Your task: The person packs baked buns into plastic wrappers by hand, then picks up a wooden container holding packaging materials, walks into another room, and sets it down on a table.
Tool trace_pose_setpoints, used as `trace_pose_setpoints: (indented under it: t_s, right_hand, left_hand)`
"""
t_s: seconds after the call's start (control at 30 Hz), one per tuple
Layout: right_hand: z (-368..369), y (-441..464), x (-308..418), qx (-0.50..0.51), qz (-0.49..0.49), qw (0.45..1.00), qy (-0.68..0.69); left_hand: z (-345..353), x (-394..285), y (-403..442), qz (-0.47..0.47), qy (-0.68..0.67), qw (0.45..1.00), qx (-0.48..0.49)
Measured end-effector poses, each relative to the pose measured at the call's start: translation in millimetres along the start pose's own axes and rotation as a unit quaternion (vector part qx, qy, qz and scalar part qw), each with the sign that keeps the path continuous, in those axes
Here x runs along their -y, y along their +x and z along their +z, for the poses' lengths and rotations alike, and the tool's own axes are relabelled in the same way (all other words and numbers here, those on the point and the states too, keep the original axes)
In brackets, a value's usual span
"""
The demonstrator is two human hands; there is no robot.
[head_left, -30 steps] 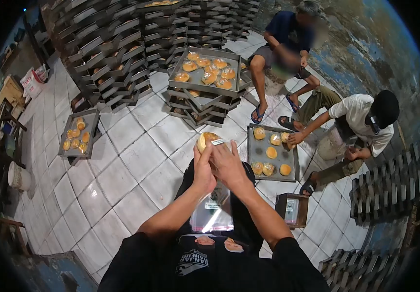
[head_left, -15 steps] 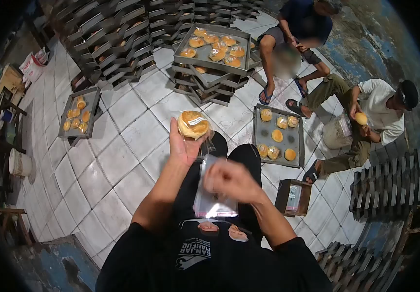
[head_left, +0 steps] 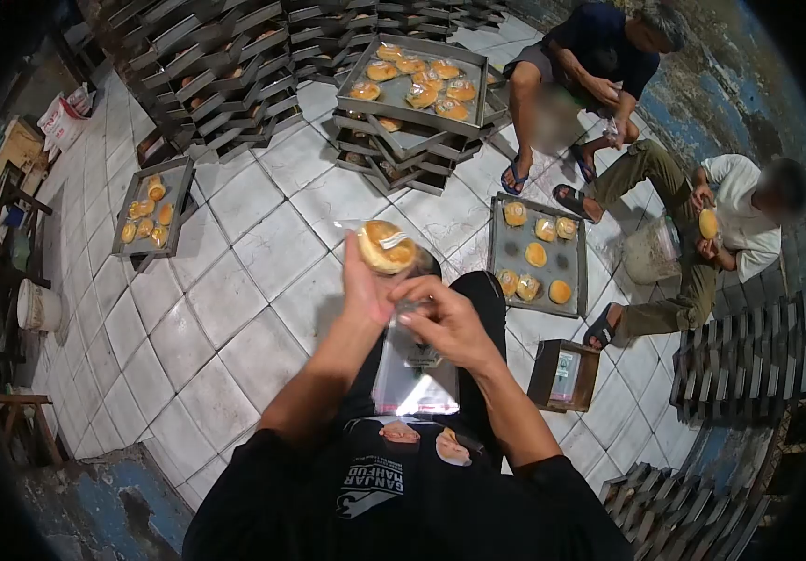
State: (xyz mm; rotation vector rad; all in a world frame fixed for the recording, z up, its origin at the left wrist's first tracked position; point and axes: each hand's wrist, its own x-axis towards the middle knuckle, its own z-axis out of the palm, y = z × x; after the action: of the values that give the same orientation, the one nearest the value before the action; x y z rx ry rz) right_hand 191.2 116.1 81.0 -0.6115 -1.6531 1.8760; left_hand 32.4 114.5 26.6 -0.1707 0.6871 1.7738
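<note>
A round golden-brown bun (head_left: pixel 386 245) sits inside a clear plastic bag with a white printed label. My left hand (head_left: pixel 364 292) holds it from below and the side, fingers curled round it. Just under the bun, my right hand (head_left: pixel 452 325) has thumb and fingers pinched together at the loose end of the bag, close to my left palm. A stack of flat clear plastic bags (head_left: pixel 403 385) lies on my lap beneath my right hand, its lower edge shining in the light.
Bagged buns lie on a metal tray (head_left: pixel 571 306) at right, a tray atop a stack (head_left: pixel 478 117) and a tray at left (head_left: pixel 181 173). Two people sit at right, one holding a bun (head_left: pixel 708 223). Near my right knee stands a small box (head_left: pixel 545 379). Tray stacks (head_left: pixel 744 360) line the right side.
My right hand has moved up and left from above the bag stack to the bag's end below the bun. My left hand has shifted slightly right with the bun.
</note>
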Motion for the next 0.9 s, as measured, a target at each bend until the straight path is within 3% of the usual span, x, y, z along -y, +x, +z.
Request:
trace_pose_setpoints:
  t_s: [0.07, 0.1, 0.17, 0.2, 0.23, 0.27, 0.3, 0.33, 0.37, 0.47, 0.5, 0.53, 0.6, 0.67, 0.73, 0.87, 0.9]
  right_hand:
    - [-2, -1, -12, 0.061, -0.069, 0.991, -0.092]
    - [-5, 2, -13, 0.096, -0.108, 0.979, -0.142]
    - [-12, -26, 21, 0.259, 0.038, 0.959, 0.108]
    - [-17, -41, 33, 0.328, 0.115, 0.908, 0.234]
    - [-21, -35, 15, 0.246, -0.018, 0.969, 0.036]
    - [-21, -29, 6, 0.083, 0.039, 0.992, 0.082]
    - [-21, -19, 12, -0.033, -0.118, 0.969, -0.216]
    - [-20, -12, 19, -0.142, -0.256, 0.823, -0.488]
    - [-10, -16, 23, -0.141, -0.271, 0.863, -0.402]
    - [-3, -12, 25, -0.105, -0.267, 0.867, -0.408]
    - [-13, 0, 16, -0.118, -0.201, 0.896, -0.377]
    - [-26, 10, 0, -0.127, -0.133, 0.920, -0.345]
    - [-38, 23, -12, -0.190, -0.123, 0.907, -0.356]
    - [-38, 28, -8, -0.203, -0.142, 0.904, -0.347]
    - [-35, 29, 3, -0.173, -0.155, 0.888, -0.397]
    - [-28, 34, 25, -0.182, -0.227, 0.854, -0.431]
    - [-39, 42, 18, -0.185, -0.183, 0.870, -0.419]
  left_hand:
    - [-12, 14, 18, -0.048, -0.011, 0.999, 0.013]
    - [-9, 12, 19, -0.024, -0.002, 1.000, 0.013]
    - [-3, -7, 12, 0.033, 0.013, 0.999, 0.007]
    - [1, -24, 4, 0.036, 0.040, 0.998, -0.021]
    - [-5, -33, -2, 0.015, 0.030, 0.999, -0.005]
    - [-8, -37, -6, -0.008, 0.022, 1.000, 0.015]
    - [7, -30, -30, -0.057, 0.026, 0.997, 0.050]
    - [20, -23, -57, -0.107, 0.029, 0.990, 0.084]
    - [17, -20, -66, -0.187, 0.062, 0.967, 0.159]
    - [5, -12, -50, 0.068, 0.254, 0.964, 0.046]
    - [3, -17, -40, 0.092, 0.331, 0.937, 0.062]
    - [-5, -16, -31, 0.067, 0.333, 0.934, 0.113]
    - [-19, -15, -16, 0.029, 0.335, 0.918, 0.210]
    - [-15, -3, -15, 0.197, 0.398, 0.884, 0.147]
    - [-16, -3, -8, 0.330, 0.457, 0.806, 0.178]
    - [0, -8, -9, 0.316, 0.449, 0.829, 0.110]
    - [5, -13, -9, 0.290, 0.451, 0.841, 0.070]
